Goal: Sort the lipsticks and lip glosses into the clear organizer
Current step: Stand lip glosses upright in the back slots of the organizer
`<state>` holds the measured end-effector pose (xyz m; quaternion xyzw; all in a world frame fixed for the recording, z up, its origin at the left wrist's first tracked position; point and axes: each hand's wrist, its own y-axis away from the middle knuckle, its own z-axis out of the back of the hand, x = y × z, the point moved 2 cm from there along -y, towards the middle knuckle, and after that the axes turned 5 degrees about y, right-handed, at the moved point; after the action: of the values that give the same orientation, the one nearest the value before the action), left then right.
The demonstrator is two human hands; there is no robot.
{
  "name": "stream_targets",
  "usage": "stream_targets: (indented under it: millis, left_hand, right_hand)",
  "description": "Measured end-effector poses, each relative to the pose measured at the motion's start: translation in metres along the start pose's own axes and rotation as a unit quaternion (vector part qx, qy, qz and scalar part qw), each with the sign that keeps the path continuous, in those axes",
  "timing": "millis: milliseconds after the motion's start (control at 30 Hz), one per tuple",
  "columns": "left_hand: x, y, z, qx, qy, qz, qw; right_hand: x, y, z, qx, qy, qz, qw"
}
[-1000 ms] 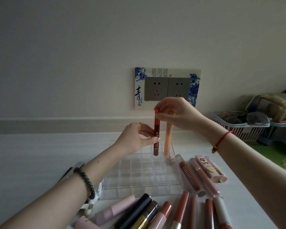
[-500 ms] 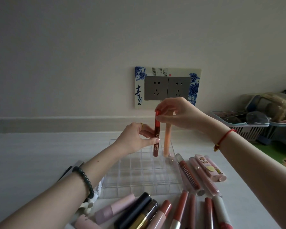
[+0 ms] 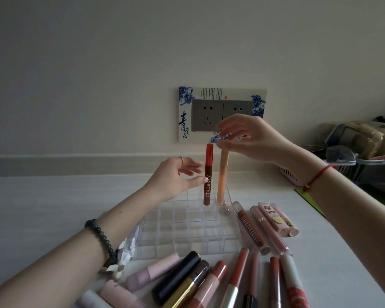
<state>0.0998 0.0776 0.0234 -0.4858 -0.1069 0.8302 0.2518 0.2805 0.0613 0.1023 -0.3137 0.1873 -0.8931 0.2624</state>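
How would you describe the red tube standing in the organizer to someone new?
Below the wall socket plate sits the clear organizer. Two tubes stand upright in its back row; the dark red lip gloss is the left one, with a bright red cap and white lettering down its side, unlike the plain peach tube beside it.

peach gloss [image 3: 222, 178] cap, seemingly hidden

organizer [image 3: 182, 230] x1; upright tubes [image 3: 208, 174] [image 3: 222, 178] x2; loose tubes R side [image 3: 250, 227] [image 3: 268, 232] [image 3: 273, 218] [image 3: 286, 223] x4; hands [image 3: 176, 176] [image 3: 253, 138] x2; sockets [image 3: 207, 115] [image 3: 238, 110] x2

A home — decorated wall socket [image 3: 222, 114], cluttered baskets [image 3: 353, 162], white tabletop [image 3: 53, 207]
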Motion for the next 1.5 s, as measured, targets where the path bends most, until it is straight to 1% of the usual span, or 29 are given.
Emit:
stream_targets:
  millis: [200,267,367,500,567,667,767,933,1067,1233,1367,1500]
  left_hand:
    - [-0.016,0.022,0.017,-0.065,0.032,-0.036,0.997]
    - [-0.023,0.033,0.015,-0.063,0.037,-0.046,0.996]
    - [-0.037,0.049,-0.001,-0.007,0.001,-0.075,0.997]
    - [-0.05,0.067,-0.032,0.095,-0.05,-0.126,0.986]
    - [-0.054,0.071,-0.049,0.125,-0.094,-0.157,0.975]
    - [-0.059,0.072,-0.069,0.119,-0.178,-0.211,0.954]
    - [-0.063,0.067,-0.085,0.112,-0.243,-0.231,0.936]
    - [-0.06,0.057,-0.102,0.122,-0.348,-0.195,0.909]
    - [-0.056,0.051,-0.105,0.13,-0.351,-0.165,0.913]
    - [-0.052,0.049,-0.104,0.142,-0.342,-0.13,0.92]
    - [-0.05,0.05,-0.104,0.141,-0.334,-0.12,0.924]
    - [-0.049,0.051,-0.104,0.137,-0.326,-0.13,0.926]
  right_hand:
    - [-0.011,0.024,0.024,-0.056,-0.011,-0.006,0.998]
    - [-0.022,0.032,0.024,-0.058,-0.015,-0.027,0.998]
    - [-0.044,0.042,0.008,-0.016,0.023,-0.07,0.997]
    - [-0.066,0.051,-0.03,0.097,0.096,-0.098,0.986]
    - [-0.073,0.053,-0.048,0.136,0.123,-0.102,0.978]
    - [-0.077,0.051,-0.066,0.163,0.147,-0.109,0.97]
    - [-0.079,0.048,-0.074,0.202,0.149,-0.11,0.962]
    - [-0.082,0.048,-0.076,0.225,0.159,-0.095,0.957]
    - [-0.086,0.049,-0.074,0.234,0.171,-0.106,0.951]
    - [-0.09,0.054,-0.07,0.209,0.152,-0.118,0.959]
    - [-0.092,0.056,-0.064,0.126,0.094,-0.123,0.98]
    - [-0.091,0.058,-0.052,0.058,0.027,-0.117,0.991]
